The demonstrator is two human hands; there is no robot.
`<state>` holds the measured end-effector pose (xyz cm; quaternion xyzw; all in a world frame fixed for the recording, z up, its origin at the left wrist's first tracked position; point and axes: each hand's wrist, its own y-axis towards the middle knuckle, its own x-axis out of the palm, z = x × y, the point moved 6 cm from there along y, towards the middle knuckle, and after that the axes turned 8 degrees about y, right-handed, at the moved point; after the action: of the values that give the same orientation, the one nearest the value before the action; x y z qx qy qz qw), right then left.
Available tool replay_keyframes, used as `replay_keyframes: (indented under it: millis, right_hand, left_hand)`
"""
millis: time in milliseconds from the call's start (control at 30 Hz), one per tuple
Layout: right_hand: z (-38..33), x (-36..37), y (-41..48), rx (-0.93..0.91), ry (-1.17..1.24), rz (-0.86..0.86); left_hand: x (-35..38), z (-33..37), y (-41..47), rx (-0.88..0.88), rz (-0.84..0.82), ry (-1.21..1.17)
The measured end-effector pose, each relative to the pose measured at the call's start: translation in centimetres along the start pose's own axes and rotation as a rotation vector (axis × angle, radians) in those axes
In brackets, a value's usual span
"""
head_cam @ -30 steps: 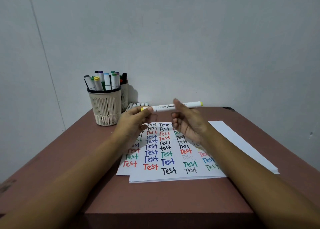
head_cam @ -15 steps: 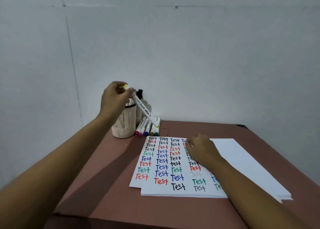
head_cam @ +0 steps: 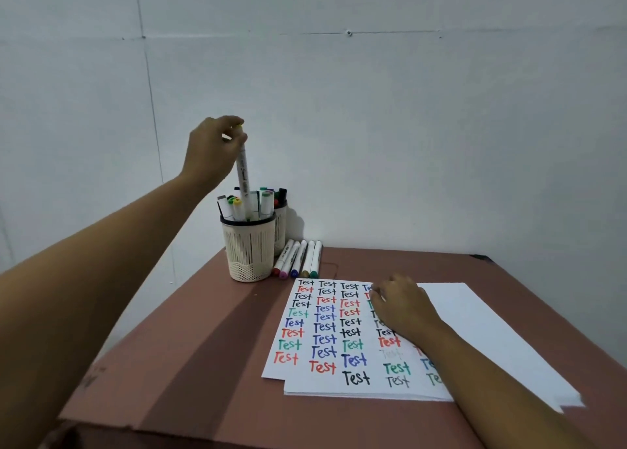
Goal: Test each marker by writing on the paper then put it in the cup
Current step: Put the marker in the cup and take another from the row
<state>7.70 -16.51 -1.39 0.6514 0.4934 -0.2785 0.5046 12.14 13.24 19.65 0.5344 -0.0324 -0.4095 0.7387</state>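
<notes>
Okay so the only writing you can actually read is on the paper [head_cam: 325,380]: "Test" over and over in columns, in black, red, green and blue, plus one faint grey one that barely shows. One entry in the third column looks lowercase, "test". A blank sheet [head_cam: 492,329] pokes out from under it on the right. The marker [head_cam: 243,177] has some print down its white barrel, but it's too small to make out.

The left hand [head_cam: 213,149] is up above the cup [head_cam: 249,245], fingertips pinching the marker's yellow top end. The marker stands nearly upright, its lower end down among the other markers already in the cup. A second cup [head_cam: 281,231] sits right behind the first one. Five loose markers [head_cam: 298,258] lie side by side on the table [head_cam: 169,363], just right of the cups.

The right hand [head_cam: 402,306] rests on the upper right of the paper, fingers loosely curled, nothing in it that I can see.

Compared with half a second ago, the marker was tilted beside the cup with its lower end out toward the loose markers; now it's straightened up and dipping into the cup. A second ago both hands held it level over the paper. The right hand has barely shifted.
</notes>
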Motion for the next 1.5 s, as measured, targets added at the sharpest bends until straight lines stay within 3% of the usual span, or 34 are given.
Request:
replay_keyframes:
  millis: [167,300,500,633,833,967,1033,1200,1267,1433,1500]
  right_hand:
    - [-0.1,-0.1,0.0,0.012,0.002,-0.011]
    - [-0.1,-0.1,0.0,0.014,0.012,-0.011]
    - [-0.1,-0.1,0.0,0.017,0.021,-0.006]
    - [-0.2,0.0,0.0,0.018,0.020,-0.011]
    - [0.0,0.0,0.1,0.018,0.014,-0.014]
    - [0.0,0.1,0.1,0.011,0.006,-0.018]
    - [0.0,0.0,0.1,0.009,0.003,-0.020]
    - [-0.3,0.2,0.2,-0.021,-0.063,-0.044]
    - [-0.6,0.1,0.3,-0.033,-0.089,-0.071]
    - [-1.7,-0.3,2.2,0.032,-0.161,-0.192]
    - [-2.6,0.0,4.1,0.089,-0.051,-0.203]
  left_hand:
    - [2.8,-0.5,-2.4,-0.016,-0.146,0.083]
    - [4.4,-1.4,-4.4,0.089,-0.236,0.356]
    - [4.4,-1.5,-5.6,0.293,-0.039,0.491]
    - [4.6,-1.9,-6.6,0.337,-0.024,0.562]
    - [4.5,-1.5,-8.1,0.281,0.037,0.535]
    - [5.7,1.3,-11.2,0.402,0.109,0.450]
    - [7.3,1.9,-13.6,0.457,0.029,0.396]
    - [12.5,0.0,-17.9,0.294,-0.576,0.300]
    - [13.2,-0.8,-18.5,0.188,-0.743,0.262]
    - [13.4,-0.7,-19.0,0.116,-0.861,0.229]
    - [13.4,-0.8,-18.9,0.116,-0.863,0.232]
